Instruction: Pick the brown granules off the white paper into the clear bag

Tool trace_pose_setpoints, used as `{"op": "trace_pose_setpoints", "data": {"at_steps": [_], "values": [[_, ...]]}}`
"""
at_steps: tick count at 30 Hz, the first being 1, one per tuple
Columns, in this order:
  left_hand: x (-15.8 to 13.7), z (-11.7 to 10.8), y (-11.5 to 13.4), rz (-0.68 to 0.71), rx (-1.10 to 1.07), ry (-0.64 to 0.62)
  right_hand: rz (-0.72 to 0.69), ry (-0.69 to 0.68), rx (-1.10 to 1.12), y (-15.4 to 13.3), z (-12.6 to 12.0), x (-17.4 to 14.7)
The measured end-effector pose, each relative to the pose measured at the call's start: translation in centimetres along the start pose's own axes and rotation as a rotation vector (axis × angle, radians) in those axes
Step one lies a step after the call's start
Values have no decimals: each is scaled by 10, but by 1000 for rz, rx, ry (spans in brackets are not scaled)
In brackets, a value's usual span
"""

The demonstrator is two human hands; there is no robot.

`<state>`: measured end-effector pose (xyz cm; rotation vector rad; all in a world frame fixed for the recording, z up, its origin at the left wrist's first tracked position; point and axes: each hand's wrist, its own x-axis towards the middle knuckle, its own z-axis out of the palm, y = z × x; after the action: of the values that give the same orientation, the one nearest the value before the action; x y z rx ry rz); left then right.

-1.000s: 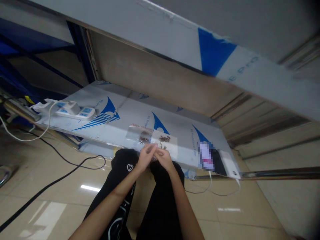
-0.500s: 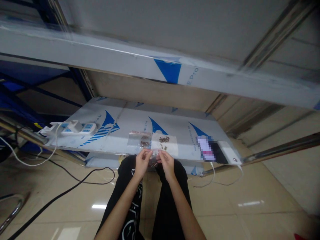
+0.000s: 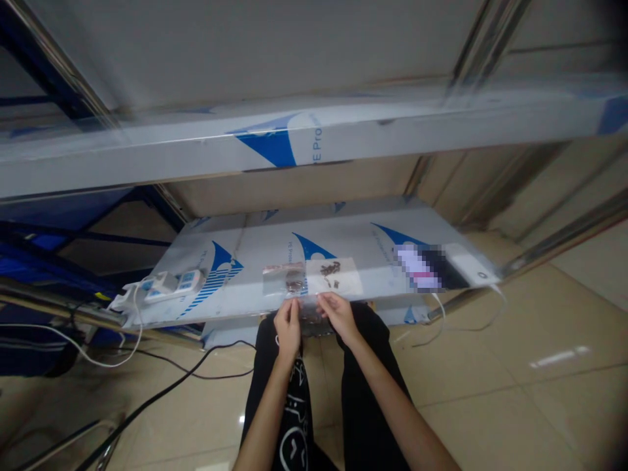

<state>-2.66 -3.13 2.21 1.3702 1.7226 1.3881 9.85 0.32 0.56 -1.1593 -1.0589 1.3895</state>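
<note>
At the shelf's front edge, above my knees, a clear plastic bag (image 3: pixel 313 320) hangs between my two hands. My left hand (image 3: pixel 288 324) pinches its left upper corner between thumb and fingers. With thumb and forefinger, my right hand (image 3: pixel 338 315) grips the other side near the top. Small dark items seem to be inside the bag, too blurred to name. Just beyond my fingers lies a second clear bag (image 3: pixel 275 281) with brown small pieces in it. Beside that, a white sheet (image 3: pixel 350 281) bears a little heap of dark brown small pieces (image 3: pixel 330 268).
A film-covered metal shelf (image 3: pixel 245 261) spans in front of me, with another shelf edge (image 3: pixel 196 147) above it. On the left sits a white power strip (image 3: pixel 189 282) with cables; on the right, a phone with a blurred screen (image 3: pixel 417 267) and a white device (image 3: pixel 473 265).
My view has tilted, so the shelf lies more level. My hands have drawn slightly apart at the fingertips, with the clear bag still between them. The things on the shelf have stayed in place.
</note>
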Motion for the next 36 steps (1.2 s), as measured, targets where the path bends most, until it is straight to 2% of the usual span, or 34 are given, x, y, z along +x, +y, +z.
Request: {"op": "trace_pose_setpoints", "data": {"at_steps": [7,11,18,23,29,36], "values": [[-3,6,1,10,10,6,-12,35,-2,0,4,-1],[-6,7,3,11,25,28,-6,0,30,-3,5,-2],[-10,7,1,12,65,24,-76,-94,30,-5,3,-3],[-10,8,-3,16,33,-6,-125,-71,-11,-7,1,-7],[-8,10,-8,36,-52,15,-89,-84,-11,-2,2,-4],[-6,5,-10,112,-54,-27,-94,-132,-31,3,4,-5]]}}
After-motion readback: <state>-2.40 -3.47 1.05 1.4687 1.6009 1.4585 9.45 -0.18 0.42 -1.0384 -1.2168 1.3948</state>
